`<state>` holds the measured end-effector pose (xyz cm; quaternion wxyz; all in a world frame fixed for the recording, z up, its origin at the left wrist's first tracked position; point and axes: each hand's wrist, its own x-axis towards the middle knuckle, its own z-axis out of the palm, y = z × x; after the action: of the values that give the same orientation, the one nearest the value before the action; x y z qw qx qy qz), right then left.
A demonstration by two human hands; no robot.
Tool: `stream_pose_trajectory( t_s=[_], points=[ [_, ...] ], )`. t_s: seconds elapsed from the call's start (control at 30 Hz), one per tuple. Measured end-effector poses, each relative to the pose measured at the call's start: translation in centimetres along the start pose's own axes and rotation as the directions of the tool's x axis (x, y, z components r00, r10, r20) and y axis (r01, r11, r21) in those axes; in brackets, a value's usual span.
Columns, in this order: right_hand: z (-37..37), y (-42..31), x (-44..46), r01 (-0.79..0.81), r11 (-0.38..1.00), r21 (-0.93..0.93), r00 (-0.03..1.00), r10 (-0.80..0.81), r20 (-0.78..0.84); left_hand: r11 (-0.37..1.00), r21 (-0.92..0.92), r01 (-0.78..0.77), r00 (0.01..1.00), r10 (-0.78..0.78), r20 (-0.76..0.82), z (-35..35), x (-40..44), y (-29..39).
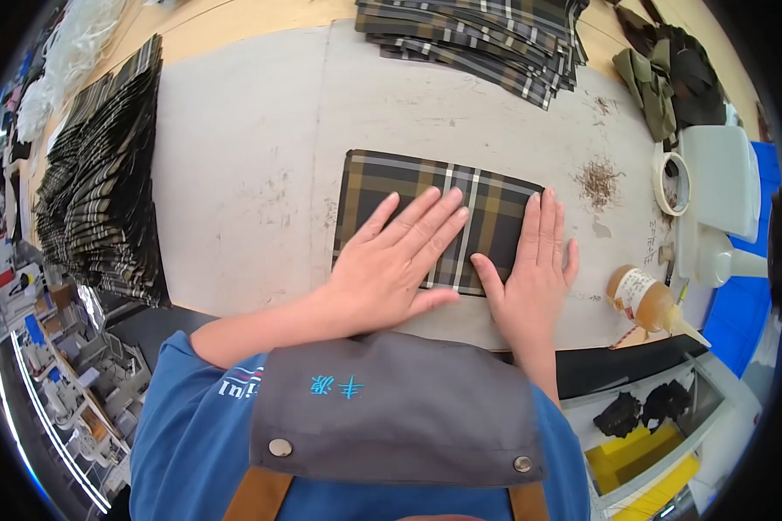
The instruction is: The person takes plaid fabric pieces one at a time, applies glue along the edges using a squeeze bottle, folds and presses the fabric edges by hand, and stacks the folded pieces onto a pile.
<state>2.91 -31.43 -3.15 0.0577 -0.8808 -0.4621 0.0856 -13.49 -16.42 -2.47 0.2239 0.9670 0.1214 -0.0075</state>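
Note:
A dark plaid fabric panel (473, 208) with brown, grey and white stripes lies flat on the pale work board (243, 174). My left hand (401, 252) rests palm down across its left and middle part, fingers stretched out and slightly spread. On the panel's right edge lies my right hand (532, 273), also flat, with the thumb apart from the fingers. Neither hand grips anything. Part of the panel's lower edge is hidden under my hands.
A tall plaid fabric stack (104, 182) stands at left, and another plaid pile (487, 39) at the back. At right are a tape roll (672, 184), a glue bottle (641, 295), a white plastic container (721, 178), olive cloth (647, 87) and reddish-brown scraps (597, 182).

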Motion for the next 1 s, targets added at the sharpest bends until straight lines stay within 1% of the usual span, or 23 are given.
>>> stream_pose_trajectory(
  t_s=[0.03, 0.07, 0.13, 0.17, 0.2, 0.23, 0.27, 0.3, 0.33, 0.4, 0.47, 0.5, 0.53, 0.57, 0.6, 0.63, 0.67, 0.73, 0.8, 0.87, 0.9, 0.97, 1.0],
  points=[
    [0.1, 0.0, 0.0, 0.002, 1.0, 0.006, 1.0, -0.002, -0.005, 0.995, 0.032, 0.095, 0.995, -0.095, 0.0, -0.1, -0.1, -0.3],
    [-0.2, -0.1, 0.1, 0.003, 1.0, 0.007, 1.0, -0.003, -0.01, 0.972, -0.007, 0.236, 0.972, -0.236, -0.009, -0.4, -0.3, -0.5],
    [-0.7, -0.4, 0.1, -0.038, 0.998, 0.05, 0.999, 0.037, 0.032, 0.914, 0.087, 0.397, 0.916, -0.389, -0.097, -0.4, -1.5, -1.6],
    [-0.6, -0.5, 0.1, -0.029, 0.997, 0.065, 0.999, 0.028, 0.015, 0.926, 0.076, 0.37, 0.928, -0.363, -0.089, -0.6, -2.0, -1.8],
    [-0.5, -0.6, 0.1, -0.027, 0.997, 0.071, 1.0, 0.027, -0.002, 0.91, 0.103, 0.401, 0.915, -0.392, -0.098, -0.6, -2.4, -1.9],
    [-0.7, -1.1, 0.0, 0.014, 0.998, 0.059, 0.999, -0.017, 0.043, 0.893, 0.128, 0.431, 0.901, -0.419, -0.108, -0.5, -2.5, -1.8],
    [-1.7, -2.2, 0.1, 0.111, 0.993, 0.045, 0.985, -0.116, 0.124, 0.909, 0.11, 0.401, 0.915, -0.391, -0.1, -0.3, -2.5, -1.8],
    [-1.2, -2.6, -0.6, 0.27, 0.96, 0.076, 0.954, -0.277, 0.11, 0.909, 0.13, 0.395, 0.916, -0.381, -0.122, -0.2, -2.6, -1.8],
    [-0.7, -2.5, -1.2, 0.426, 0.898, 0.108, 0.896, -0.435, 0.087, 0.906, 0.156, 0.393, 0.916, -0.373, -0.146, -0.2, -2.6, -1.8],
    [-0.6, -1.8, -1.7, 0.297, 0.945, 0.138, 0.938, -0.316, 0.144, 0.913, 0.171, 0.369, 0.925, -0.344, -0.163, -0.1, -2.8, -2.1],
    [-1.1, 0.4, -1.9, 0.082, 0.994, 0.074, 0.987, -0.091, 0.134, 0.93, 0.088, 0.357, 0.925, -0.34, -0.17, -0.2, -3.2, -2.5],
    [-1.0, 1.8, -2.3, 0.008, 1.0, 0.029, 0.996, -0.011, 0.092, 0.941, 0.05, 0.333, 0.926, -0.317, -0.207, -0.7, -3.0, -2.5],
    [-0.7, 3.0, -2.9, -0.067, 0.998, -0.012, 0.997, 0.068, 0.048, 0.942, 0.052, 0.332, 0.927, -0.315, -0.203, -1.3, -2.8, -2.7],
    [-0.5, 4.0, -3.4, -0.07, 0.998, -0.009, 0.996, 0.07, 0.053, 0.949, -0.01, 0.316, 0.92, -0.309, -0.24, -1.9, -2.3, -3.0],
    [-0.4, 4.9, -3.9, -0.088, 0.996, -0.007, 0.996, 0.088, 0.0, 0.952, -0.071, 0.297, 0.911, -0.304, -0.279, -2.4, -1.7, -3.2],
    [-0.4, 5.3, -4.1, -0.106, 0.994, -0.005, 0.993, 0.106, -0.054, 0.96, 0.001, 0.279, 0.889, -0.257, -0.38, -2.6, -0.9, -3.3],
    [-0.4, 5.4, -4.2, -0.107, 0.994, -0.002, 0.993, 0.107, -0.055, 0.961, 0.004, 0.278, 0.889, -0.256, -0.379, -3.1, -0.4, -3.4],
    [-0.4, 5.4, -4.2, -0.102, 0.994, 0.036, 0.992, 0.105, -0.076, 0.942, -0.008, 0.336, 0.901, -0.324, -0.289, -4.2, 0.4, -4.1],
    [-0.3, 5.5, -4.2, -0.099, 0.994, 0.049, 0.991, 0.103, -0.082, 0.949, 0.018, 0.313, 0.905, -0.293, -0.307, -4.9, 1.1, -4.9],
    [-0.3, 5.5, -4.1, -0.089, 0.994, 0.06, 0.992, 0.094, -0.086, 0.863, -0.192, 0.468, 0.87, -0.488, -0.072, -5.7, 1.4, -5.3],
    [-0.3, 5.5, -4.0, -0.073, 0.995, 0.065, 0.992, 0.079, -0.1, 0.861, -0.19, 0.472, 0.867, -0.492, -0.074, -5.9, 1.3, -5.5],
    [-0.6, 5.4, -3.9, -0.044, 0.997, 0.069, 0.992, 0.052, -0.114, 0.865, -0.177, 0.47, 0.877, -0.48, -0.016, -6.1, 0.8, -5.8],
    [-0.8, 5.4, -3.6, -0.007, 0.992, 0.122, 0.99, 0.024, -0.137, 0.858, -0.178, 0.482, 0.869, -0.493, -0.026, -5.7, 0.7, -5.9]
  ],
)
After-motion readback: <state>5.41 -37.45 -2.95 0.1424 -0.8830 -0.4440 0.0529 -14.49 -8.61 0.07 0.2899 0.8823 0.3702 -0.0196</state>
